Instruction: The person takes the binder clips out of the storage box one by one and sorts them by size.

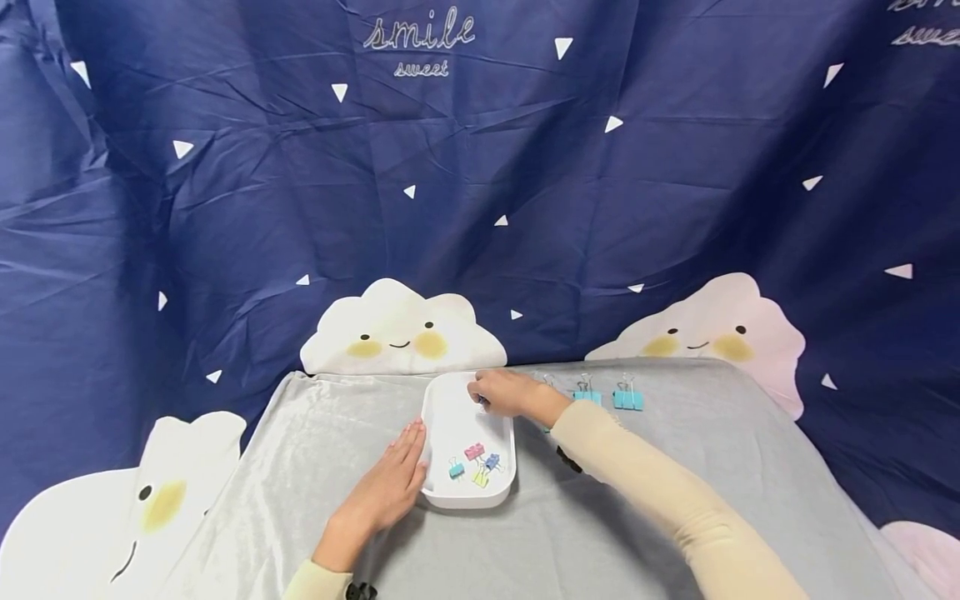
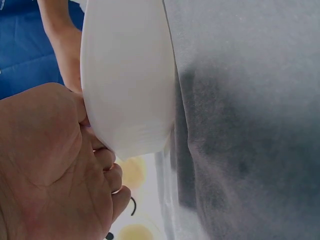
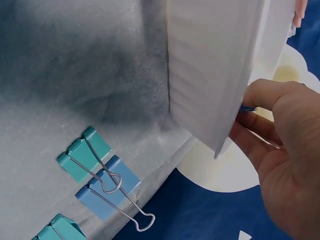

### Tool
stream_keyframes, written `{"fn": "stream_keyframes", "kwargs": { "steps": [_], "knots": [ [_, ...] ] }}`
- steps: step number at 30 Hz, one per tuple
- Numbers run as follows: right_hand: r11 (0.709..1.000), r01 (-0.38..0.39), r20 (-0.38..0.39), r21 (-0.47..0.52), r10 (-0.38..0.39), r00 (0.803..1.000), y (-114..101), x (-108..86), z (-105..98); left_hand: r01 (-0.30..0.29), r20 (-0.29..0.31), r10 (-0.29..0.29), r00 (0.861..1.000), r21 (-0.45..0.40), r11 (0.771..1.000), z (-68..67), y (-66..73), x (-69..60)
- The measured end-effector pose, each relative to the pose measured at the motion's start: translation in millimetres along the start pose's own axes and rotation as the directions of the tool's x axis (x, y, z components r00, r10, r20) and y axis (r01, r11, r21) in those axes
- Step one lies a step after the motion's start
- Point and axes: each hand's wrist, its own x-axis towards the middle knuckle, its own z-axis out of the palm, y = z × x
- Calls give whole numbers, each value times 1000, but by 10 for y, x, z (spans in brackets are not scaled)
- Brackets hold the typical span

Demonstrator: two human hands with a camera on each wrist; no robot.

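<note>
A white tray lies on the grey cloth, and my left hand rests along its left side with fingers nearly straight. In the left wrist view that hand touches the tray wall. My right hand is over the tray's far right corner. It pinches a small blue binder clip, mostly hidden by the fingers. Toward the tray's near end lie small binder clips: a pink clip, a blue clip, a teal clip and a yellow-green clip.
Right of the tray are larger binder clips, including a teal one and another teal one. The right wrist view also shows a large blue clip. The right forearm partly covers this group. A dark blue curtain hangs behind the table.
</note>
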Motion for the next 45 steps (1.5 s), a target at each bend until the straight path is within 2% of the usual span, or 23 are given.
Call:
{"fn": "stream_keyframes", "kwargs": {
  "steps": [12, 20, 29, 34, 39, 45],
  "knots": [
    [991, 130, -108, 29, -126, 986, 8, -33, -175, 29, 24, -29, 999, 8, 1000, -25, 30, -5],
    [990, 127, -149, 60, -117, 982, 16, -130, -339, 39, 35, -39, 999, 7, 999, -25, 30, 1],
    [991, 80, -215, 106, -56, 975, 104, -298, -513, 35, 32, -36, 999, 31, 999, -25, 24, 3],
    [987, 69, -290, 144, -25, 957, 172, -406, -588, 35, 32, -37, 999, 57, 998, -27, 12, -2],
    [978, 23, -338, 210, 50, 940, 248, -537, -625, 32, 29, -34, 999, 69, 997, -16, 11, -7],
    [955, -47, -342, 294, 151, 927, 331, -705, -666, 37, 26, -39, 999, 87, 996, -2, 3, 3]
  ]
}}
